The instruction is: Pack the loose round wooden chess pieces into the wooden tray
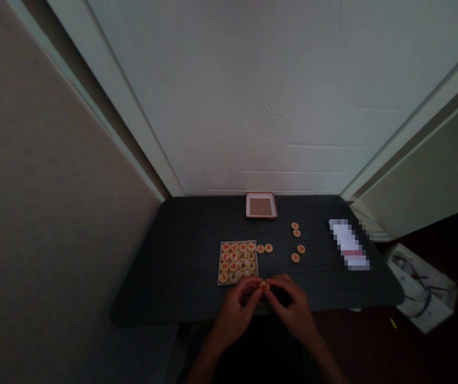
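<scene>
Between the fingertips of my left hand (pixel 240 305) and my right hand (pixel 292 304) is a round Chinese chess piece (pixel 264 287) with a red character. Both hands are closed on it near the table's front edge. Just beyond my left hand lies a shallow square box (pixel 219 269) filled with rows of chess pieces, some red and some black. My left fingers cover part of its front right corner. Two red pieces, one (pixel 260 249) against the box and one (pixel 268 248) beside it, lie on the dark tabletop.
Further right on the table (pixel 181 229) are a pair of pieces (pixel 295 230) at the back and two more (pixel 300 249) nearer. An open box lid (pixel 261 216) rests against the white wall. A blurred white and pink item (pixel 348 245) lies at the right. A white box with cables (pixel 424 293) stands on the floor.
</scene>
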The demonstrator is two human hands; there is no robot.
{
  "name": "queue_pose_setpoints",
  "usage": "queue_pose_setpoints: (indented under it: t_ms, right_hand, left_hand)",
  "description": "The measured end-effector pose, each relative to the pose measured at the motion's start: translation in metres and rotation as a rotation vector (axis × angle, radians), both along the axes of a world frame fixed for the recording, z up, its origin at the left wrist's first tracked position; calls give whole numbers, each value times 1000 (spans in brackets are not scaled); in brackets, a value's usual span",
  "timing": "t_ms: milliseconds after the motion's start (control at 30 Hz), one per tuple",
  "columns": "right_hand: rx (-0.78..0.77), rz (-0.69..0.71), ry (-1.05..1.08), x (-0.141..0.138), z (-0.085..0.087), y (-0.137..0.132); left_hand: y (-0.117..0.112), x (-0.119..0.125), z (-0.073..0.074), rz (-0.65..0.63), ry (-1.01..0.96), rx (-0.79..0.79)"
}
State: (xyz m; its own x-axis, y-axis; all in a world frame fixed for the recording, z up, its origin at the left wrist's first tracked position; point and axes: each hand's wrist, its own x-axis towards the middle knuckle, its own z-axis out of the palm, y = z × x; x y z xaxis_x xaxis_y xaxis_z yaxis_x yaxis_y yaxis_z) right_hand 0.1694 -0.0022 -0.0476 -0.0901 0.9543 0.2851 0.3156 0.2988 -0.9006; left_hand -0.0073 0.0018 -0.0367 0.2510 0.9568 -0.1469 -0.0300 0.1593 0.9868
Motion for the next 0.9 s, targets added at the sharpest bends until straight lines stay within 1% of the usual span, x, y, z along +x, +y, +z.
queue_pose_setpoints:
  t_ms: [267, 433, 700, 900]
  right_hand:
    - [-75, -32, 23, 0, -3, 2]
    - [-116, -44, 24, 0, -1, 2]
    - [-149, -58, 11, 0, -3, 0]
    - [-150, -62, 24, 0, -2, 1]
  left_hand:
    - [0, 0, 3, -15, 122, 68]
    - [1, 1, 6, -26, 148, 92]
    - [-1, 4, -3, 22, 195, 107]
    - [-1, 4, 4, 17, 200, 90]
